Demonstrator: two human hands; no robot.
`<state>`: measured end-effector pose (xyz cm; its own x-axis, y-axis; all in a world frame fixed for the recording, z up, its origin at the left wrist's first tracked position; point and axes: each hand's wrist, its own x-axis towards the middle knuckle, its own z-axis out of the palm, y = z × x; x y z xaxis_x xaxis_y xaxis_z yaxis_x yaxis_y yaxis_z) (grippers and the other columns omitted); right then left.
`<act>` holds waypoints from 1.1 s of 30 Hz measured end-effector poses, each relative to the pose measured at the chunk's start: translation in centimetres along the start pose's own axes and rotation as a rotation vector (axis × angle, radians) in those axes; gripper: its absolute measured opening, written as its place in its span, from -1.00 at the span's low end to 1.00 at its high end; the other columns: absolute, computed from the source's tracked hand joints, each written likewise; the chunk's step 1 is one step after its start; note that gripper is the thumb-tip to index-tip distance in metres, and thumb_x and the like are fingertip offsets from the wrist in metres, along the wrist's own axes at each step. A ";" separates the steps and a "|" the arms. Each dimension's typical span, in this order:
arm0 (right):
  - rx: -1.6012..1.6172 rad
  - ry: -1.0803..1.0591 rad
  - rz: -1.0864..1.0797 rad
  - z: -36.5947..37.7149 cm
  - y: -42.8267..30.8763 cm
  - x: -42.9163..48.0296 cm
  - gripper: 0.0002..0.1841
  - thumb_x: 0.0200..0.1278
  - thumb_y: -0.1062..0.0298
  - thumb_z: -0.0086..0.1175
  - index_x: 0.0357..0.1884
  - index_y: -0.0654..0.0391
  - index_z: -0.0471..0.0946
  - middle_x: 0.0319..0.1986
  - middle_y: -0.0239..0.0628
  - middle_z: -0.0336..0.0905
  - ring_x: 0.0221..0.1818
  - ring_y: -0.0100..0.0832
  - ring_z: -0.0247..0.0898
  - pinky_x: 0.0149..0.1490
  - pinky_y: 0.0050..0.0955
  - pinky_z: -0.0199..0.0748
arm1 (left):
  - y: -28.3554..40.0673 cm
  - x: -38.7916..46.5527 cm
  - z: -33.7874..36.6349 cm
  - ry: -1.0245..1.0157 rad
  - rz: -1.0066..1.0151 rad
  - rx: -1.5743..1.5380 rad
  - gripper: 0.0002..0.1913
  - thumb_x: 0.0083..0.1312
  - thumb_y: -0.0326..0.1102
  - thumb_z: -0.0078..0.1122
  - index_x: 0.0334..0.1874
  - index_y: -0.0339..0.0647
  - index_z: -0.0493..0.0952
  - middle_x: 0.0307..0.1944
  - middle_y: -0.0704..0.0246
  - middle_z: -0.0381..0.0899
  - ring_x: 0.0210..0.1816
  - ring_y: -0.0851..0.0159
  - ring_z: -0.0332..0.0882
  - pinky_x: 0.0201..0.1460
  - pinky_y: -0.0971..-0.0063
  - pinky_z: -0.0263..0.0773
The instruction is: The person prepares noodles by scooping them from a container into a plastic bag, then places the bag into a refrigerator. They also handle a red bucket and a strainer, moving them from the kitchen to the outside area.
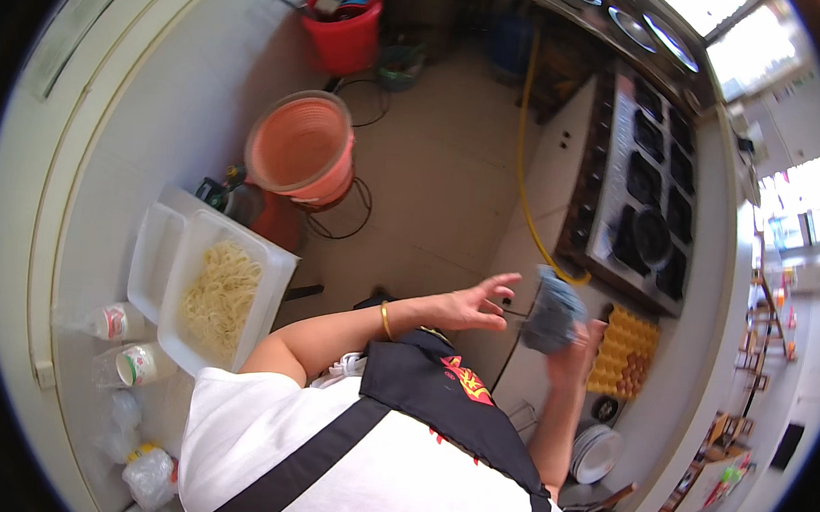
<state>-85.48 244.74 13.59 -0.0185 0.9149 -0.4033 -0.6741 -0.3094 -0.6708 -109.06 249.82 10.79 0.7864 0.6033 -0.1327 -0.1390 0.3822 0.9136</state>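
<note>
A bunched grey-blue cloth point(551, 312) is gripped in my right hand point(575, 347), which is blurred. The cloth is held up in front of the counter, close to the front corner of the gas stove point(612, 233). To its left, my left hand point(473, 309) reaches out with the fingers apart and nothing in them. A gold bangle point(385, 321) circles that wrist. A gap separates the left fingertips from the cloth. Beyond the right hand, an egg tray point(620, 339) with several eggs at one end lies on the counter.
Noodles point(221, 297) fill part of a white plastic tub point(279, 265) at left, beside wrapped paper cups point(139, 366). An orange bucket point(304, 144) and a red bucket point(345, 44) stand ahead. A yellow hose point(525, 157) runs down near the stove. Stacked plates point(596, 456) sit at right.
</note>
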 end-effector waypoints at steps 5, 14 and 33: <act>-0.626 -0.589 0.282 12.9 11.2 8.6 -0.47 0.22 0.27 0.01 0.17 0.29 0.17 -0.01 -0.26 0.33 0.02 -0.47 0.27 0.07 -0.52 0.26 | 0.5 -8.1 -10.4 0.465 0.106 -0.065 -0.45 0.17 -0.38 0.15 0.22 -0.12 0.20 0.03 0.36 0.36 0.03 0.41 0.32 0.10 0.51 0.28; -1.042 -0.733 0.548 22.9 17.2 26.5 -0.60 0.28 0.22 -0.08 0.07 0.26 0.30 -0.12 -0.27 0.41 -0.13 -0.50 0.39 -0.09 -0.57 0.37 | -1.3 -14.7 -17.5 1.465 0.049 0.162 -0.81 0.22 -0.33 0.04 -0.25 -0.32 0.49 -0.48 0.39 0.56 -0.42 0.51 0.45 -0.31 0.61 0.35; -1.017 -0.584 0.892 33.6 32.1 48.0 -0.67 0.11 0.39 0.02 -0.13 0.38 0.33 -0.29 -0.12 0.47 -0.31 -0.24 0.49 -0.25 -0.32 0.55 | -1.2 -6.6 -19.1 1.661 0.374 -1.056 -0.62 0.32 -0.01 -0.11 -0.51 -0.15 0.43 -0.59 0.50 0.40 -0.56 0.51 0.34 -0.46 0.62 0.30</act>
<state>-132.85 287.47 -6.38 -0.5954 0.2236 -0.7717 0.5128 -0.6336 -0.5792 -125.60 258.77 3.26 -0.4938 0.4376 -0.7515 -0.8543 -0.0825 0.5133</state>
